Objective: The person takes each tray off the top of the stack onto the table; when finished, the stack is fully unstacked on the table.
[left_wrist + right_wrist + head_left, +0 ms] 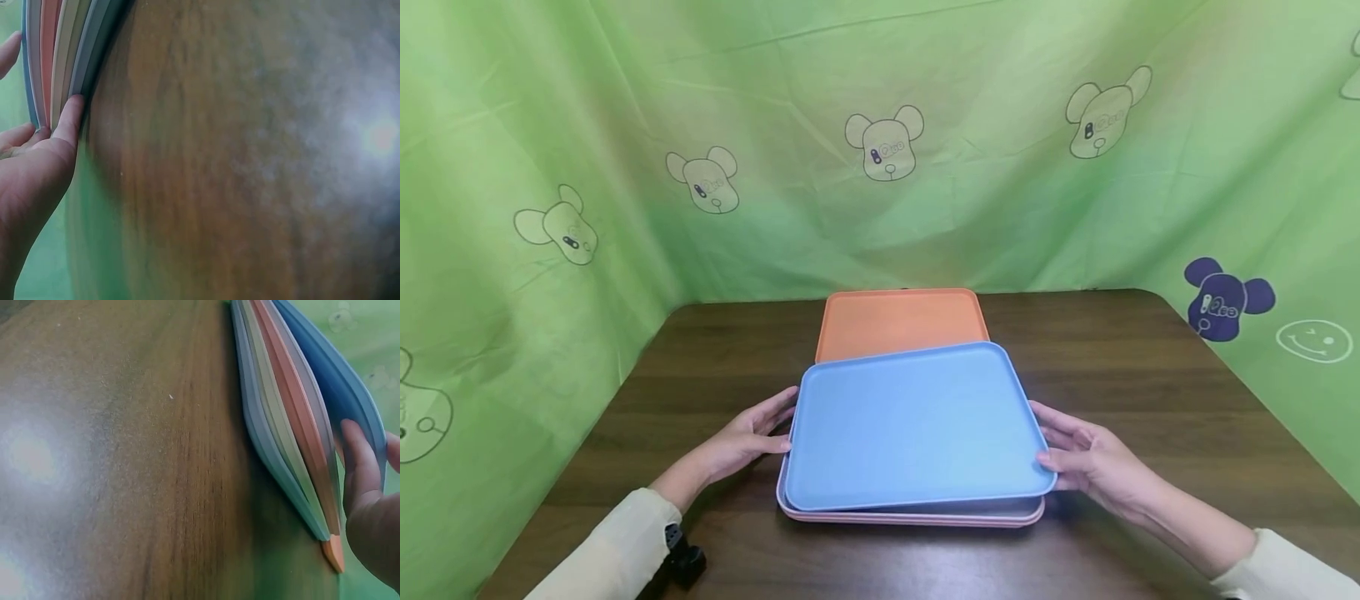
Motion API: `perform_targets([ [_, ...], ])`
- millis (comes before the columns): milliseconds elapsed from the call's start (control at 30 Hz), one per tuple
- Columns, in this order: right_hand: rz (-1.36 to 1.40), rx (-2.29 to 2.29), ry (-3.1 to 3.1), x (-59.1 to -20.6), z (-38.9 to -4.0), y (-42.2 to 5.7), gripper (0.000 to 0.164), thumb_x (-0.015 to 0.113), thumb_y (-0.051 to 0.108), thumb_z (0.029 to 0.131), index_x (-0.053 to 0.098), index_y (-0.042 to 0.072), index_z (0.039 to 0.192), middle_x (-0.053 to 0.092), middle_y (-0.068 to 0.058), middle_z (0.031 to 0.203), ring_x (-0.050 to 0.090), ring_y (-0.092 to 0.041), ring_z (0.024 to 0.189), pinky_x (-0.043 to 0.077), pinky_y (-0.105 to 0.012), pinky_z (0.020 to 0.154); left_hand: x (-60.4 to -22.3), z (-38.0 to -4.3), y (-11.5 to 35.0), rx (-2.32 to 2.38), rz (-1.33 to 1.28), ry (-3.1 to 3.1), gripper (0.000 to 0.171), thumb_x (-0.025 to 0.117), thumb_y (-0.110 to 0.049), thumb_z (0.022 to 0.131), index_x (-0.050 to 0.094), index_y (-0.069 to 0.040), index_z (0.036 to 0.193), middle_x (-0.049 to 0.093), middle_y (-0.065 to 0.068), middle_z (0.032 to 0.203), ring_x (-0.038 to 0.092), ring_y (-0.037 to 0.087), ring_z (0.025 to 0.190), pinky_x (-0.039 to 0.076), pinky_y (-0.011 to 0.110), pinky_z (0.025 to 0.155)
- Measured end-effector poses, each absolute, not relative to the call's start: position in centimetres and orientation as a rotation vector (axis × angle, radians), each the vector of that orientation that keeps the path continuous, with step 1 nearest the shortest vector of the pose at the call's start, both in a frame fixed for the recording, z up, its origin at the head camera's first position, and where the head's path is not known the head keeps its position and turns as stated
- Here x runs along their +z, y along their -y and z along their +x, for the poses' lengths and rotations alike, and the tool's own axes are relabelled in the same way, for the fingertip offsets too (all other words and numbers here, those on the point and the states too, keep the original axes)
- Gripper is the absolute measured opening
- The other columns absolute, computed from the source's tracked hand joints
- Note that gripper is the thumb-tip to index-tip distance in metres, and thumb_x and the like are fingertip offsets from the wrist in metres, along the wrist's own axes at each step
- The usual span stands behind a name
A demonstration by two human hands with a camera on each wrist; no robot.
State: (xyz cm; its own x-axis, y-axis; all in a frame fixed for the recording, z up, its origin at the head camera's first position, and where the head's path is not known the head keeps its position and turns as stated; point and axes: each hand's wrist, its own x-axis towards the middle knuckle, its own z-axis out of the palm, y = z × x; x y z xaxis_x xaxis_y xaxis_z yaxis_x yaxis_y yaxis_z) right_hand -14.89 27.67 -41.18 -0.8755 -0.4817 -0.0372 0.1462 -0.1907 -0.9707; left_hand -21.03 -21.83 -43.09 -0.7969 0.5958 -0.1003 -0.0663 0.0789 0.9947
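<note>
A blue tray [917,429] lies on top of a stack of trays, its right side raised and turned askew. Its right edge is pinched by my right hand [1101,467], thumb on top and fingers beneath. In the right wrist view a gap shows between the blue tray [350,381] and the lilac, orange, cream and grey-blue trays below. My left hand [748,437] touches the left side of the stack with extended fingers. The left wrist view shows fingertips [74,109] against the rims of the stacked trays [64,50].
An orange tray [898,321] lies behind the stack on the brown wooden table [715,358]. Green curtains [790,233] with printed bear heads hang behind and at both sides. A small black device [685,560] is strapped at the left wrist.
</note>
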Motion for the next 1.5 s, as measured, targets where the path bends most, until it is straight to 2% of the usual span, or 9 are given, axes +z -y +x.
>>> perform_targets([
  [133, -0.414, -2.187, -1.584, -41.2, -15.2, -28.1, 0.06, 0.051, -0.011, 0.094, 0.05, 0.023, 0.143, 0.059, 0.002, 0.127, 0.064, -0.029, 0.106, 0.051, -0.047, 0.084, -43.0, -21.0, 21.8, 1.762, 0.524, -1.902, 0.088, 0.069, -0.01, 0.089, 0.011, -0.005, 0.156, 0.011, 0.014, 0.161, 0.009, 0.033, 0.146, 0.015, 0.052, 0.113],
  [267, -0.409, -2.266, -1.514, -40.8, -15.6, -28.5, 0.058, 0.048, -0.015, 0.093, 0.062, 0.028, 0.13, 0.064, 0.001, 0.123, 0.066, -0.026, 0.102, 0.053, -0.043, 0.082, -42.9, -21.1, 21.7, 1.774, 0.516, -1.896, 0.089, 0.071, -0.007, 0.087, 0.013, -0.002, 0.155, 0.014, 0.019, 0.159, 0.012, 0.035, 0.145, 0.026, 0.045, 0.111],
  [367, -0.401, -2.309, -1.487, -40.3, -16.0, -28.8, 0.058, 0.046, -0.016, 0.093, 0.064, 0.027, 0.128, 0.066, -0.003, 0.121, 0.067, -0.025, 0.099, 0.053, -0.042, 0.082, -42.9, -21.0, 21.7, 1.797, 0.51, -1.876, 0.09, 0.072, -0.003, 0.085, 0.014, 0.001, 0.154, 0.015, 0.022, 0.158, 0.014, 0.036, 0.144, 0.036, 0.035, 0.105],
  [467, -0.408, -2.346, -1.469, -39.9, -16.5, -29.2, 0.058, 0.045, -0.017, 0.093, 0.063, 0.025, 0.129, 0.066, -0.009, 0.119, 0.067, -0.026, 0.097, 0.053, -0.041, 0.081, -42.9, -21.1, 21.7, 1.814, 0.523, -1.858, 0.092, 0.073, -0.002, 0.083, 0.014, 0.003, 0.153, 0.014, 0.024, 0.158, 0.014, 0.037, 0.144, 0.039, 0.03, 0.102],
  [700, -0.311, -2.433, -1.447, -38.9, -18.0, -31.2, 0.051, 0.045, -0.016, 0.095, 0.068, 0.019, 0.124, 0.068, -0.011, 0.113, 0.069, -0.026, 0.094, 0.054, -0.04, 0.079, -42.9, -21.2, 21.7, 1.766, 0.529, -1.893, 0.092, 0.075, -0.006, 0.083, 0.016, 0.002, 0.154, 0.014, 0.022, 0.158, 0.016, 0.038, 0.143, 0.038, 0.034, 0.104],
  [933, -0.329, -2.531, -1.304, -38.7, -19.7, -33.8, 0.049, 0.04, -0.018, 0.096, 0.068, 0.012, 0.123, 0.068, -0.017, 0.111, 0.069, -0.029, 0.093, 0.054, -0.04, 0.079, -42.8, -21.2, 21.8, 1.771, 0.535, -1.883, 0.093, 0.075, -0.005, 0.082, 0.016, 0.002, 0.153, 0.016, 0.023, 0.157, 0.016, 0.038, 0.143, 0.04, 0.033, 0.102],
  [1500, -0.122, -2.635, -1.318, -38.6, -22.9, -41.3, 0.04, 0.043, -0.016, 0.096, 0.075, 0.005, 0.108, 0.071, -0.019, 0.096, 0.071, -0.031, 0.083, 0.056, -0.038, 0.072, -43.0, -21.4, 21.8, 1.761, 0.534, -1.889, 0.091, 0.074, -0.004, 0.083, 0.017, -0.001, 0.154, 0.018, 0.023, 0.156, 0.015, 0.038, 0.143, 0.041, 0.031, 0.1],
])
